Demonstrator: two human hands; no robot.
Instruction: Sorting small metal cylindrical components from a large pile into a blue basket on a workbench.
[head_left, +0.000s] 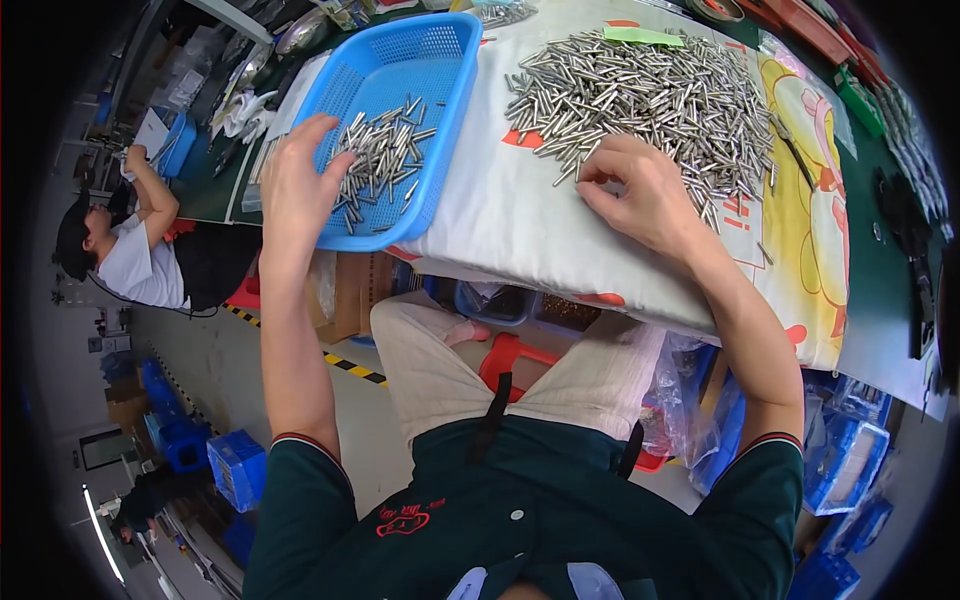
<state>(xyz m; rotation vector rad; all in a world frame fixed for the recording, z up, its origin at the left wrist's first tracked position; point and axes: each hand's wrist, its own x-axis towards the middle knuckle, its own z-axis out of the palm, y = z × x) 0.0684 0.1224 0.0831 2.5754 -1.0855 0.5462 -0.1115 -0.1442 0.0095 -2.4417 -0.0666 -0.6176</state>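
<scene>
1. Left hand (298,185): fingers parted, at the left rim of the blue basket (400,80), beside its metal pins (378,158).
2. Right hand (642,190): fingers curled, contents indiscernible, beside the pin heap (640,105) on the cloth (500,225).

Slim silvery metal pins (640,110), heaped on cloth (500,225); fewer in blue basket (400,75).

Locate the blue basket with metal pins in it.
Head view, upper part, left of centre: the blue basket sits left of the large pin pile, with the left hand at its left rim.
</scene>
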